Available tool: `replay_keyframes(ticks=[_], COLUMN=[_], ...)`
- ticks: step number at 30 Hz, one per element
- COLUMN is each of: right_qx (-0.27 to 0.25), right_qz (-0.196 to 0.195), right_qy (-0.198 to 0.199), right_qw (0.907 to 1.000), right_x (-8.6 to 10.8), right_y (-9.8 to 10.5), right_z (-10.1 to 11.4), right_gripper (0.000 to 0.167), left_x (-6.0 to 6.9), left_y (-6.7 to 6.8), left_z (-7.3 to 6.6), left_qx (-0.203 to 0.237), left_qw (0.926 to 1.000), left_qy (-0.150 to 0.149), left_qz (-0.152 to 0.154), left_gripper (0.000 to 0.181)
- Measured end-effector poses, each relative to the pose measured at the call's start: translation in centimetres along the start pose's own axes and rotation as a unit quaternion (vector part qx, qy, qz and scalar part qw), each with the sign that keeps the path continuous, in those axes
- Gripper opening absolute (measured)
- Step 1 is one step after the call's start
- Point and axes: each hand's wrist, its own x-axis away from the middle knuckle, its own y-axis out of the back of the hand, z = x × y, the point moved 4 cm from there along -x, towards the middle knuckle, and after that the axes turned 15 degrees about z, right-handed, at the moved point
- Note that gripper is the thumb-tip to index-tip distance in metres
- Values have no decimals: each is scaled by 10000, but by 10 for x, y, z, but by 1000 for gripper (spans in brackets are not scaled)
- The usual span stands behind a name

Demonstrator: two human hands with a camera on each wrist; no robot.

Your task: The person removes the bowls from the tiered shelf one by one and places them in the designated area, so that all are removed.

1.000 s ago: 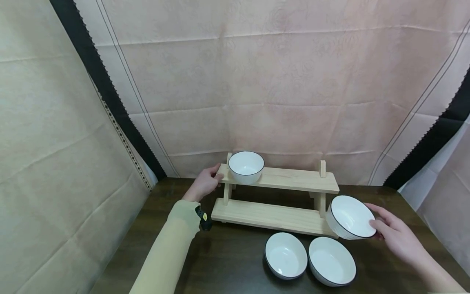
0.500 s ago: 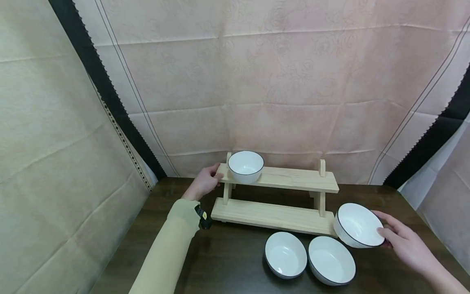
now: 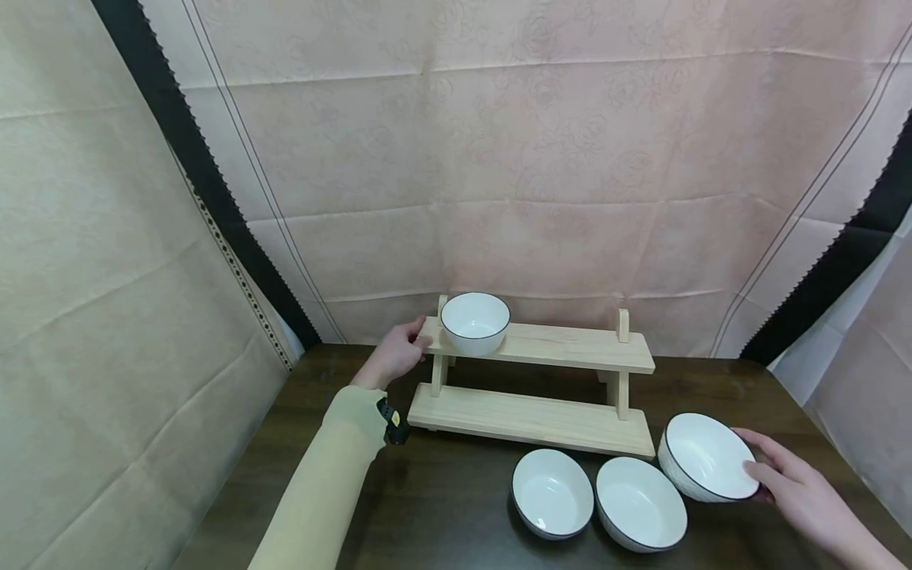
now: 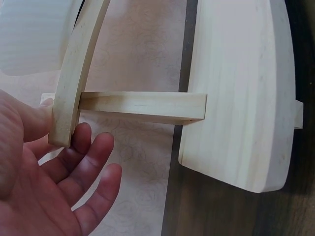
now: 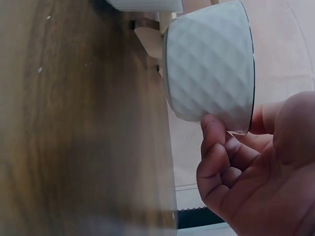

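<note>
A two-tier wooden shelf (image 3: 530,418) stands on the table. My left hand (image 3: 395,356) pinches the left end of its upper board (image 4: 74,83) between thumb and fingers. With my right hand (image 3: 801,491) I grip the rim of a white bowl (image 3: 711,457) with a dark edge, thumb at the rim and fingers beneath. That bowl's outside has a diamond relief (image 5: 211,64) in the right wrist view, and it appears held just off the table. Another white bowl (image 3: 475,323) sits at the left of the upper board.
Two more white bowls, a left one (image 3: 552,494) and a right one (image 3: 641,504), stand side by side on the dark wooden table (image 3: 427,507) in front of the shelf. A pale cloth (image 3: 556,158) hangs behind the table.
My right hand has moved right and toward me with its bowl, away from the shelf's lower right end. The left hand has kept its grip on the upper board.
</note>
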Motion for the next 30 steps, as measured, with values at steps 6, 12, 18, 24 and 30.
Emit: replay_keyframes(ticks=[6, 12, 18, 24, 30], right_qx=[144, 438, 497, 461, 1023], right_qz=[58, 283, 622, 893, 873], right_qy=[-44, -337, -670, -778, -613], right_qw=[9999, 9981, 9946, 9919, 9890], right_x=[5, 5, 4, 4, 7], right_y=[-3, -2, 1, 2, 2], right_z=[-12, -24, -33, -37, -40], right_gripper=[49, 53, 58, 64, 66], left_x=[0, -2, -2, -1, -1], left_y=[1, 2, 3, 4, 3], left_z=[0, 1, 1, 0, -1], left_qx=[-41, -109, -167, -219, -207], left_qw=[10000, 9999, 9998, 9997, 9997], left_qy=[22, 12, 33, -2, -9], left_qz=[52, 87, 132, 101, 123], left_gripper=[63, 64, 64, 64, 64])
